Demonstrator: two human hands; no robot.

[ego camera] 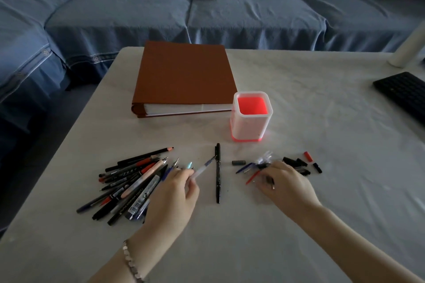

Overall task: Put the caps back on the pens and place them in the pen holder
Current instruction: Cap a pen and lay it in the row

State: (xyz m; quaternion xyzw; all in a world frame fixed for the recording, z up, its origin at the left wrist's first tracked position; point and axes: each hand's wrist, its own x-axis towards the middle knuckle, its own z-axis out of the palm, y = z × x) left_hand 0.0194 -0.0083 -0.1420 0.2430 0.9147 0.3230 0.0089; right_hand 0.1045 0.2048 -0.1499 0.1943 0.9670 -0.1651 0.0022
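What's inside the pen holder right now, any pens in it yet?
No pens stand in the pen holder. Its opening shows only a glowing red interior. The very bottom is hidden by the near wall. Pens and caps lie loose on the table.

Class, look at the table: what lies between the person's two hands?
In the head view, a capped black pen lies alone lengthwise between left hand and right hand.

My left hand (171, 187) covers the lower ends of several pens in the pile (128, 185); my right hand (284, 182) hides part of the scattered caps (296, 164), and something dark under its fingers is too blurred to name; the keyboard (404, 93) and white cylinder (411, 45) are cut by the right edge.
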